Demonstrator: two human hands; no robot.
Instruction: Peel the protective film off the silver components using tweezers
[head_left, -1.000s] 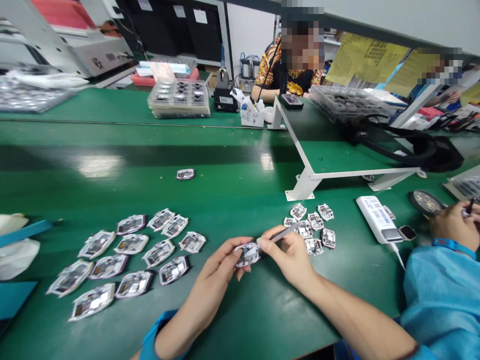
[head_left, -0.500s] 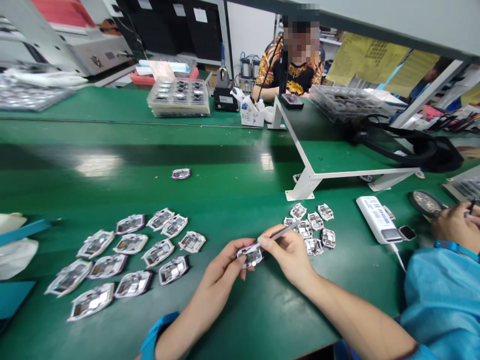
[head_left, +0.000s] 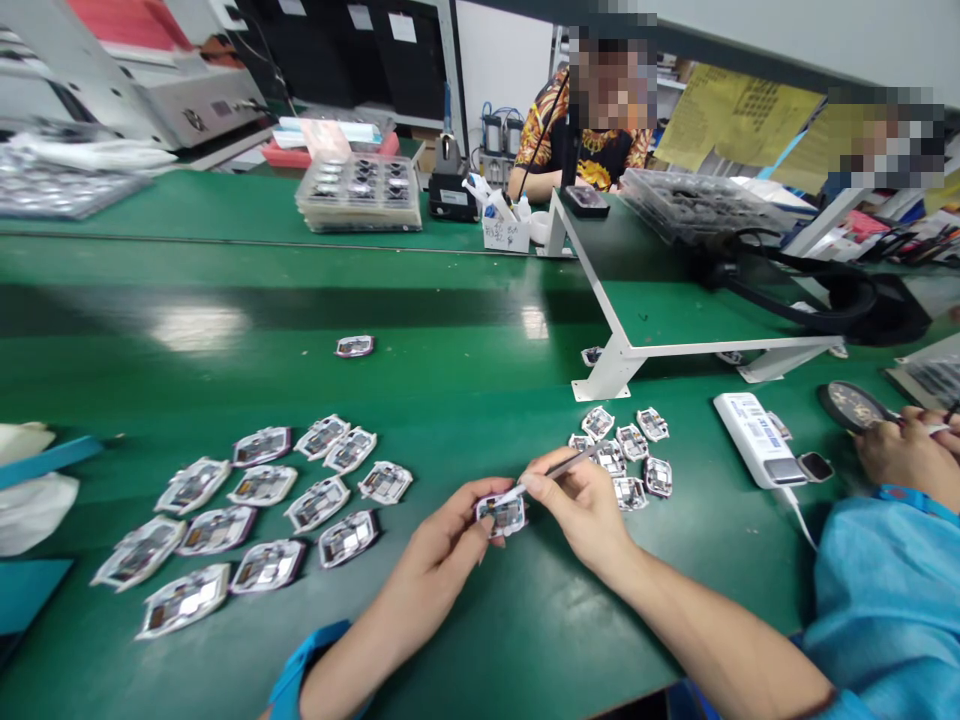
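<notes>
Your left hand [head_left: 431, 565] pinches a small film-edged module [head_left: 501, 515] between thumb and fingers, just above the green work surface [head_left: 315, 300] and a little below the centre of the frame. Your right hand [head_left: 581, 510] holds a slim pointed tool [head_left: 566, 467] narrowly between its fingers [head_left: 541, 487], and the tool's tip comes to the module's upper edge. Your two hands are close together, nearly touching.

Just right of your right hand sits a loose cluster of similar modules [head_left: 619, 455]. A larger group of modules [head_left: 262, 510] lies in rough rows at lower left, and a single module [head_left: 355, 346] lies on its own above that group, well apart from your hands.

Further right, a white box with a cable [head_left: 757, 440] lies near a round dark disc [head_left: 851, 405]. At the right edge, a co-worker's hand [head_left: 904, 455] pinches something thin, above a blue sleeve [head_left: 889, 600]. Toward the top, a clear tray of parts [head_left: 358, 195] rests on the far section of the surface. A green raised shelf on white legs [head_left: 675, 310] stands at upper right, and a person in a patterned shirt [head_left: 596, 155] sits beyond it.
</notes>
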